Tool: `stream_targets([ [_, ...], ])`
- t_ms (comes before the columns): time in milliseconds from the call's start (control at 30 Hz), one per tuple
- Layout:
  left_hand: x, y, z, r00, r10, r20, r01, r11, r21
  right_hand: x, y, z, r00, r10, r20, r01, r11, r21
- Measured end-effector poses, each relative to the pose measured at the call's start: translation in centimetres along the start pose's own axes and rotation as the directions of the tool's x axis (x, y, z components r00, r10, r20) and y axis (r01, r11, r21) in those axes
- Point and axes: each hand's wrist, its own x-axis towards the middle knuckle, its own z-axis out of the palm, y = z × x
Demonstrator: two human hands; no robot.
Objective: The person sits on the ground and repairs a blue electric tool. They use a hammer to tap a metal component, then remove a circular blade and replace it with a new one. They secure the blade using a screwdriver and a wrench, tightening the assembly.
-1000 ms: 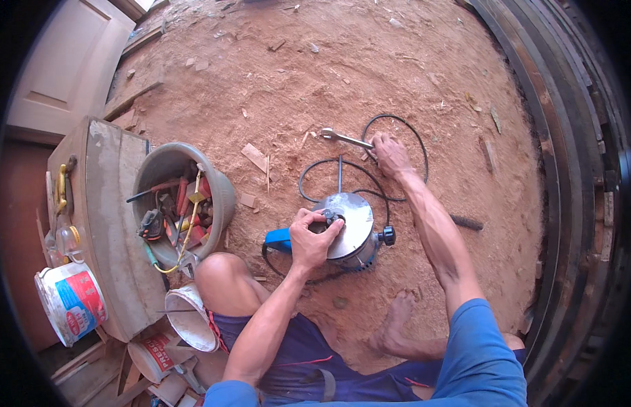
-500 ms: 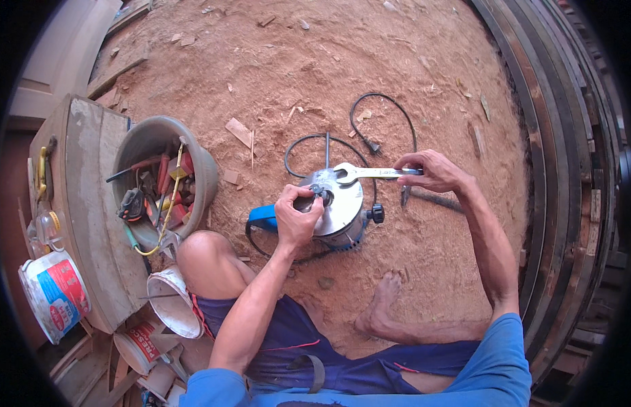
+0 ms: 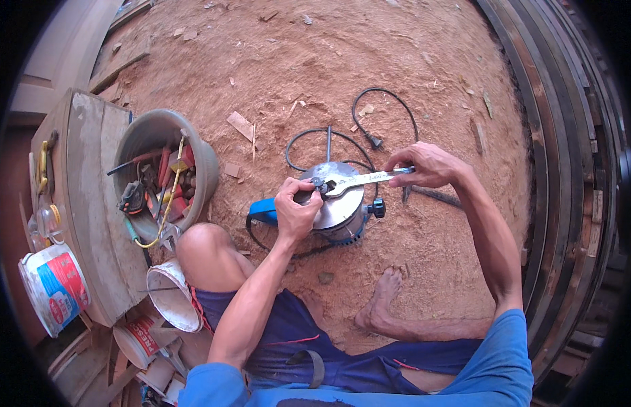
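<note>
A wood router (image 3: 342,210) stands upside down on the ground in front of me, its round metal base facing up and its blue handle (image 3: 264,211) out to the left. My left hand (image 3: 296,211) pinches the dark router bit (image 3: 319,183) that rises from the middle of the base. In my right hand (image 3: 430,167) is the shank of an open-end wrench (image 3: 363,180). The wrench's jaw lies over the base, close beside the bit; my left fingers partly cover that spot, so I cannot tell whether it grips the collet nut.
A black power cord (image 3: 393,90) loops behind the router, its plug on the sawdust. At left, a grey tub (image 3: 210,163) of tools stands beside a wooden box (image 3: 102,197). White buckets (image 3: 167,295) lie near my knee. Stacked boards (image 3: 556,136) line the right side.
My right hand has brought the wrench leftward and slightly tilted, so its jaw has come from the far part of the base to beside the bit. My left hand keeps its pinch.
</note>
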Motion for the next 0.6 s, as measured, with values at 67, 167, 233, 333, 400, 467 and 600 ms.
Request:
stream_targets([
  [67, 0.0, -0.1, 0.1, 1.0, 0.016, -0.009, -0.016, 1.0, 0.014, -1.0, -0.6, 0.5, 0.999, 0.023, -0.022, -0.023, 1.0, -0.016],
  [167, 0.0, 0.0, 0.1, 1.0, -0.022, -0.003, 0.022, 1.0, -0.004, -2.1, -0.9, 1.2, 0.998, 0.035, -0.051, -0.037, 0.999, -0.04],
  [233, -0.1, 0.1, 0.2, 1.0, -0.025, -0.007, 0.025, 0.999, -0.043, -2.0, -1.0, 1.6, 0.994, -0.031, -0.109, 0.024, 0.998, -0.061],
  [333, -0.1, 0.1, 0.2, 0.999, -0.031, -0.005, 0.031, 0.998, -0.05, -0.7, -1.0, 1.3, 0.997, 0.019, -0.073, -0.022, 0.999, -0.043],
  [400, -0.1, 0.0, 0.0, 1.0, -0.01, -0.009, 0.01, 0.999, -0.045, -0.5, -1.5, 1.3, 0.998, -0.01, -0.059, 0.005, 0.997, -0.079],
  [467, 0.0, -0.2, 0.1, 1.0, 0.028, -0.011, -0.028, 0.999, -0.041, -0.7, -2.5, 1.7, 0.999, 0.004, -0.049, -0.009, 0.994, -0.111],
  [600, -0.1, -0.7, 0.3, 0.999, -0.038, -0.016, 0.037, 0.997, -0.069, -1.7, -4.1, 2.8, 0.997, 0.077, -0.028, -0.08, 0.989, -0.123],
])
